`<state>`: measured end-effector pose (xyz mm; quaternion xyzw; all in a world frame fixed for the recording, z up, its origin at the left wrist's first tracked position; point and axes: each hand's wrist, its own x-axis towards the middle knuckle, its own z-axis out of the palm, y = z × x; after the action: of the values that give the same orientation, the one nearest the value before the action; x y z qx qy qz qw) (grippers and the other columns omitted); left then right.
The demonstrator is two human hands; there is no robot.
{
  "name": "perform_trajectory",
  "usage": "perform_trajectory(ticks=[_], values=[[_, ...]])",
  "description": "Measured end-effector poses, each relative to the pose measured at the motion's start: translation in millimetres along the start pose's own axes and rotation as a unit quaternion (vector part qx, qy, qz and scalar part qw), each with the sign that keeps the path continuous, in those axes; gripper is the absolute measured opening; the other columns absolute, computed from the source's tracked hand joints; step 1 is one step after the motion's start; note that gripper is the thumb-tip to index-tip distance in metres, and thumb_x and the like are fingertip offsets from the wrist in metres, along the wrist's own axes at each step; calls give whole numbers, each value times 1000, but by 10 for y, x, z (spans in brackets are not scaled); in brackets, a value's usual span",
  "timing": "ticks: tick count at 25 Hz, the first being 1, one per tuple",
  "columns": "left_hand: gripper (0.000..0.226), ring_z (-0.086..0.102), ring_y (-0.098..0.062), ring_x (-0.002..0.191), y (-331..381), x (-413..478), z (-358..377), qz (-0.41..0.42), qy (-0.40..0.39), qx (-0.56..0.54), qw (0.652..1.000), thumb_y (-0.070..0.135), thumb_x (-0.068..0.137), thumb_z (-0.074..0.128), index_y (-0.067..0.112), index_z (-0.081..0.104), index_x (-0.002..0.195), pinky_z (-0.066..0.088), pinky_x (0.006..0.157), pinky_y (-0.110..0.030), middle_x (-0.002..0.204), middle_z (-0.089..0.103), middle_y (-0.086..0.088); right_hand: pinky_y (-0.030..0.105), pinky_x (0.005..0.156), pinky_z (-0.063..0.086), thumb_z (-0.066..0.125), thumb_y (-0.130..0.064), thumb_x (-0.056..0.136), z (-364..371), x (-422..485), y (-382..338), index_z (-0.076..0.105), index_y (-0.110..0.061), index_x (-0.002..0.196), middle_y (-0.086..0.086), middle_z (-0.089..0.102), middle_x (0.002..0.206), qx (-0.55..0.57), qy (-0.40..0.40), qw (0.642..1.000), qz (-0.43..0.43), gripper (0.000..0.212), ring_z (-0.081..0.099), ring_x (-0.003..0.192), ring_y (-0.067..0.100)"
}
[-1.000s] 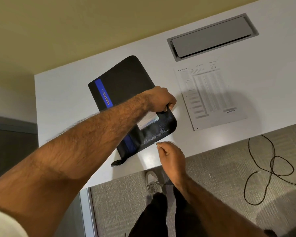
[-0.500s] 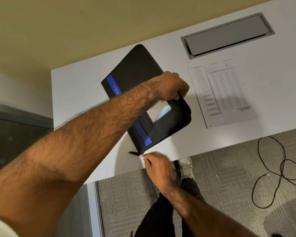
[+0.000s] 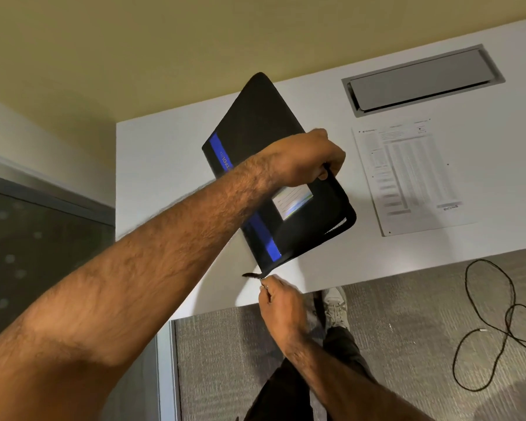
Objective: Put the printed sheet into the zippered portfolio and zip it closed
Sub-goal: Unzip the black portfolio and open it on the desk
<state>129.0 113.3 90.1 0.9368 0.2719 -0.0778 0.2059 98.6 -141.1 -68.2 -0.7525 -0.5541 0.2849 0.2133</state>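
The left hand (image 3: pixel 304 159) curls round the portfolio (image 3: pixel 255 123) edge; the right hand (image 3: pixel 281 302) pinches its zipper pull (image 3: pixel 262 278) at 6 o'clock; the printed sheet (image 3: pixel 407 177) lies at 3 o'clock; a crooked tug may jam it.

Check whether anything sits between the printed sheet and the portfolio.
Nothing visible lies on the table between printed sheet and portfolio. It is barely open though: left hand grips its edge, right hand pinches the zipper pull.
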Motion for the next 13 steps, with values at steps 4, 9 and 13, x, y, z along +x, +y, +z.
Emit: perform_trajectory(ticks=[4,9,13], values=[[25,54,-9,95,-1,-606,-92,16,86,-74,993,2,86,54,19,68,98,50,84,-31,92,66,7,27,61,48,54,-24,91,-17,29,78,67,-21,92,-5,68,80,-4,-55,998,-28,13,62,72,13],[14,51,-11,108,118,-1651,-62,-70,172,-78,979,26,99,51,21,62,94,47,83,-28,96,61,8,28,64,48,47,-32,97,-353,97,215,58,-23,79,-10,57,73,-7,-69,997,-42,23,53,67,9],[21,35,-10,139,193,-2258,192,-217,253,-137,933,38,96,57,28,54,78,50,92,-37,129,57,10,29,69,52,50,-29,97,-868,555,412,62,-23,86,-10,60,81,-3,11,1000,12,18,58,74,10]])
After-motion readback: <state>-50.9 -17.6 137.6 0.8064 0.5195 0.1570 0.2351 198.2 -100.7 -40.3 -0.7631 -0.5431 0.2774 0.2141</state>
